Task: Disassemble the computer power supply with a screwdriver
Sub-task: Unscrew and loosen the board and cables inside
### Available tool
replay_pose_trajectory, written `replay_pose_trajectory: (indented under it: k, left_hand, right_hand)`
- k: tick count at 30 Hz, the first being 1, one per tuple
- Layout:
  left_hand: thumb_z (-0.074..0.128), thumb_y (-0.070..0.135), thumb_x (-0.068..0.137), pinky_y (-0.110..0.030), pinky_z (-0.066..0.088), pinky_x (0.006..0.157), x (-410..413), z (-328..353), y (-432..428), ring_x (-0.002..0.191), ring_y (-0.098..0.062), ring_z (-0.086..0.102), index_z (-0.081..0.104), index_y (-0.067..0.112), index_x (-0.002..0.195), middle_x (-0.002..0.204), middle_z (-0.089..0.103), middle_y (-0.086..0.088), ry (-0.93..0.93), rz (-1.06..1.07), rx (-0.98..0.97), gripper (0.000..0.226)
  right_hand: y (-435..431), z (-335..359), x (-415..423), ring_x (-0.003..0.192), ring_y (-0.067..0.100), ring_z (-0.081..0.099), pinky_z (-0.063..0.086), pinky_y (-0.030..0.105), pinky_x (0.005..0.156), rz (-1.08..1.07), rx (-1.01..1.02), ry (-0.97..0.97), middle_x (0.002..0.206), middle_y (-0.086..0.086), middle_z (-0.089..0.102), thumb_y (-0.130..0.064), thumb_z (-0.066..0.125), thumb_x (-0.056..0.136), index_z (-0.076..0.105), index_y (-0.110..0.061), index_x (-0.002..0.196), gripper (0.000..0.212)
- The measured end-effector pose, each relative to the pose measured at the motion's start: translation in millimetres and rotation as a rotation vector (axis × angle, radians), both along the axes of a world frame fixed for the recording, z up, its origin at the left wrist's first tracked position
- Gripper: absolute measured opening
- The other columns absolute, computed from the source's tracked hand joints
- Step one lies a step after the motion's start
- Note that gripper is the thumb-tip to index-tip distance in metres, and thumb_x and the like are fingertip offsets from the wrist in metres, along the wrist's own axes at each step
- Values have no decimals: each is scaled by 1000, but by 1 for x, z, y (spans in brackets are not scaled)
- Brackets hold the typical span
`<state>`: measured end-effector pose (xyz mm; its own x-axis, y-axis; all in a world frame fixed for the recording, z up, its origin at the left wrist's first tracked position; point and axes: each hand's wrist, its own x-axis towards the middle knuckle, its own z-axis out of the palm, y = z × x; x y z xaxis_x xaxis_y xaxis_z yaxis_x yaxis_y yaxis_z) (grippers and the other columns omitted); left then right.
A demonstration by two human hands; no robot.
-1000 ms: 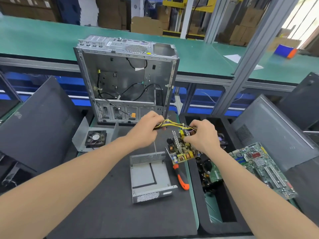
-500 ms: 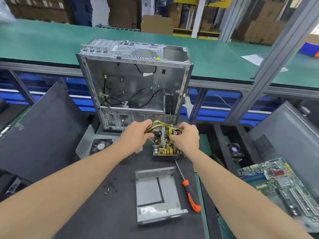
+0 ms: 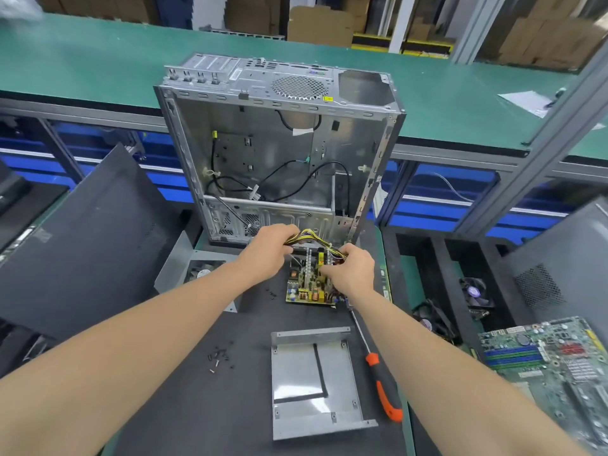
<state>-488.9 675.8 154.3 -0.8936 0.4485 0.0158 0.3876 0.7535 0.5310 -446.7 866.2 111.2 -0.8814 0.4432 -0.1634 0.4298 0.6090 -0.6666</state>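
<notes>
From the head camera, two hands are working over one power supply board [image 3: 304, 287], which is lying on the black mat [image 3: 184, 406] just in front of one open computer case [image 3: 279, 153] that is holding several loose black cables. The left hand [image 3: 266, 255] is curling around the board's one yellow-and-black wire bundle [image 3: 309, 236]; the right hand [image 3: 352, 274] is gripping the board's right side with bent fingers. One screwdriver [image 3: 383, 386] is lying beside one open metal housing [image 3: 316, 380], and a small cluster of screws [image 3: 220, 357], too small to count, is lying left of it.
</notes>
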Motion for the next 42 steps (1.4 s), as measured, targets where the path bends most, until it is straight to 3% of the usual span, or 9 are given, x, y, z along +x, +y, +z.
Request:
replay_pose_trajectory:
  k: [5, 12, 15, 20, 23, 28, 33, 37, 42]
  left_hand:
    - [70, 9, 97, -34, 40, 65, -4, -6, 5, 81, -23, 57, 74, 22, 98, 79, 60, 7, 123, 85, -50, 14]
    - [71, 14, 97, -32, 35, 54, 4, -9, 11, 67, -23, 54, 56, 17, 82, 64, 54, 5, 208, 207, -218, 22]
    - [67, 13, 100, -46, 55, 75, 9, -8, 11, 92, -38, 65, 62, 16, 101, 92, 70, -11, 102, 198, -158, 6]
    - [60, 9, 102, -51, 59, 86, 19, -9, 10, 106, -38, 68, 53, 19, 144, 118, 72, -15, 43, 204, -118, 44]
    - [59, 7, 100, -49, 58, 88, 28, -7, 4, 107, -37, 68, 51, 19, 146, 118, 73, -13, 37, 186, -97, 49]
    - [57, 4, 101, -42, 52, 106, 45, 3, -11, 125, -30, 65, 50, 12, 150, 137, 68, -11, -20, 119, -72, 50]
    - [59, 4, 101, -28, 49, 109, 65, 13, -35, 122, -18, 66, 61, 14, 139, 135, 69, -4, -45, 91, 3, 40]
    - [61, 6, 100, -9, 40, 87, 83, 17, -57, 96, -6, 62, 72, 15, 126, 125, 73, 1, 17, 135, -10, 30]
    - [61, 10, 101, -18, 45, 87, 103, 8, -82, 100, -10, 64, 74, 22, 117, 112, 72, 7, -50, 158, -35, 24]
  right_hand:
    - [12, -6, 2, 94, 23, 61, 59, 44, 85, 57, -36, 28, 113, 8, 57, -25, 90, 73, 64, -20, 112, 47]
    - [26, -5, 14, 104, 20, 61, 49, 30, 84, 220, 18, 45, 120, 2, 64, -31, 80, 84, 57, -23, 134, 56]
    - [27, 0, 23, 106, 22, 57, 42, 28, 84, 249, 64, 36, 126, 4, 56, -27, 75, 86, 52, -25, 140, 58]
    - [24, 14, 47, 100, 20, 54, 42, 30, 79, 319, 210, 155, 116, -1, 53, -25, 68, 89, 59, -25, 120, 32]
    - [17, 32, 59, 86, 12, 61, 51, 32, 76, 589, 144, 132, 96, -6, 66, -29, 67, 90, 67, -24, 109, 20]
    - [1, 46, 81, 88, 19, 58, 47, 34, 68, 1166, 380, -242, 98, -4, 65, -59, 66, 91, 66, -22, 113, 43]
    - [-15, 39, 95, 95, 34, 61, 57, 43, 77, 1054, 577, -179, 97, 6, 61, -17, 55, 96, 63, -22, 111, 17]
    - [-21, 35, 102, 95, 38, 63, 57, 43, 75, 1017, 566, -174, 107, 12, 64, -16, 50, 100, 61, -22, 122, 25]
    - [-28, 29, 107, 98, 37, 64, 57, 46, 79, 950, 531, -115, 111, 14, 66, -21, 53, 103, 62, -23, 124, 23]
